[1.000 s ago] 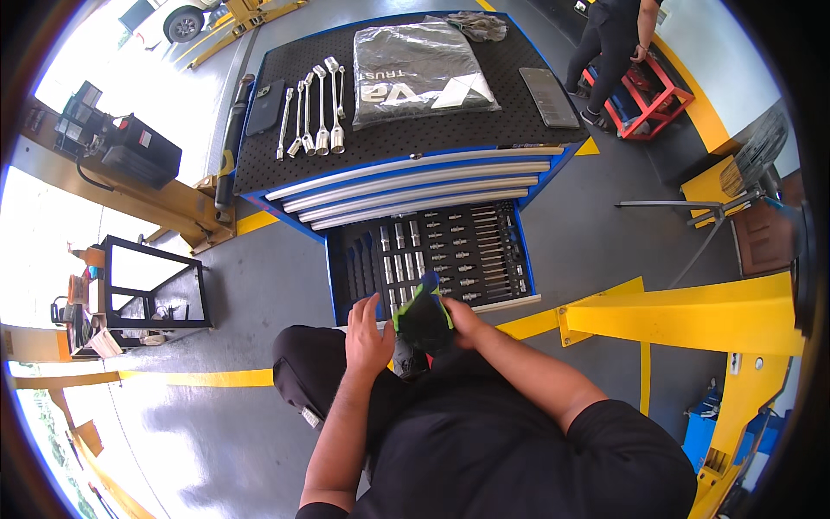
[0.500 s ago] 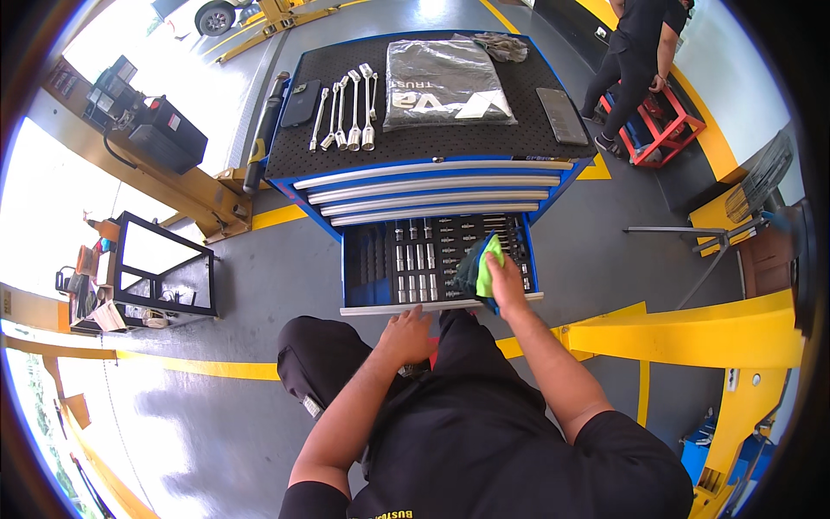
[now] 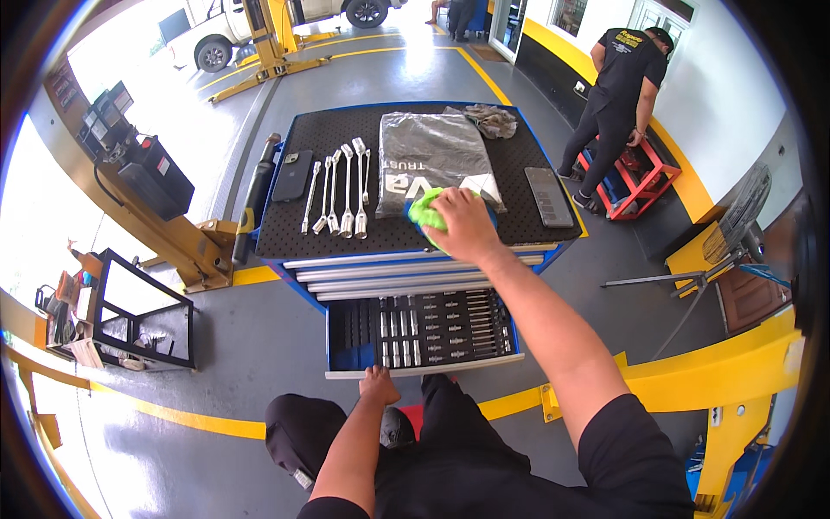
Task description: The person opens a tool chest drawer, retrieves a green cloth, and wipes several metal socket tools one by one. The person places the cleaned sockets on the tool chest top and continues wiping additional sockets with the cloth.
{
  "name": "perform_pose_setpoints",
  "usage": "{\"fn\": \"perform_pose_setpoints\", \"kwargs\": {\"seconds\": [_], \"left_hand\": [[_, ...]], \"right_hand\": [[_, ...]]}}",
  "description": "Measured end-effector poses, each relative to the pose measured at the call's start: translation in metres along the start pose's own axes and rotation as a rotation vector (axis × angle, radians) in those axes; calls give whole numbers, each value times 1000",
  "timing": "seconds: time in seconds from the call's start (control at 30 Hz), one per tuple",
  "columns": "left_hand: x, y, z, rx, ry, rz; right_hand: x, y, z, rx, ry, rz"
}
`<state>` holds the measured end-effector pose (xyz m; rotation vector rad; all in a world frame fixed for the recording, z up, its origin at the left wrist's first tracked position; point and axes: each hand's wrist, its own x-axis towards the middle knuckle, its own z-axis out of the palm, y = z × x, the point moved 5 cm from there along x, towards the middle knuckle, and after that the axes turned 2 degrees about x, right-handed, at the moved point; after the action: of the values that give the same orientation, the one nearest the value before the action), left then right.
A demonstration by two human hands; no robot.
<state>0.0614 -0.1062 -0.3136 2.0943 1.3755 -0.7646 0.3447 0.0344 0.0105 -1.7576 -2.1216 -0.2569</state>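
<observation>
Gripping green cloth (image 3: 425, 211) with right hand (image 3: 464, 227); resting left hand (image 3: 378, 387) at drawer (image 3: 467, 362), perhaps for balance; cannot tell if closed.

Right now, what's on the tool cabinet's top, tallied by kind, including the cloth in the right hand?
Silver wrenches: 6
Smartphone: 1
Flat grey slab: 1
Plastic-wrapped package: 1
Crumpled grey bundle: 1
Green-and-blue cloth, right hand: 1
Total: 11

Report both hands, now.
Left hand: at the front edge of the drawer; grip cannot be told.
Right hand: closed, holding the green cloth.
</observation>
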Motion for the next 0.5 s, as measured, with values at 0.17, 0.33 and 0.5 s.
{"fn": "perform_pose_setpoints", "kwargs": {"seconds": [0.17,0.33,0.5], "left_hand": [[-1,-7,7,-9,-79,-4],[26,-15,4,-60,-322,2],[58,-43,-54,-196,-97,-108]], "right_hand": [[12,-6,11,49,67,-66],[3,-10,8,9,226,-95],[2,-4,3,37,254,-106]]}}
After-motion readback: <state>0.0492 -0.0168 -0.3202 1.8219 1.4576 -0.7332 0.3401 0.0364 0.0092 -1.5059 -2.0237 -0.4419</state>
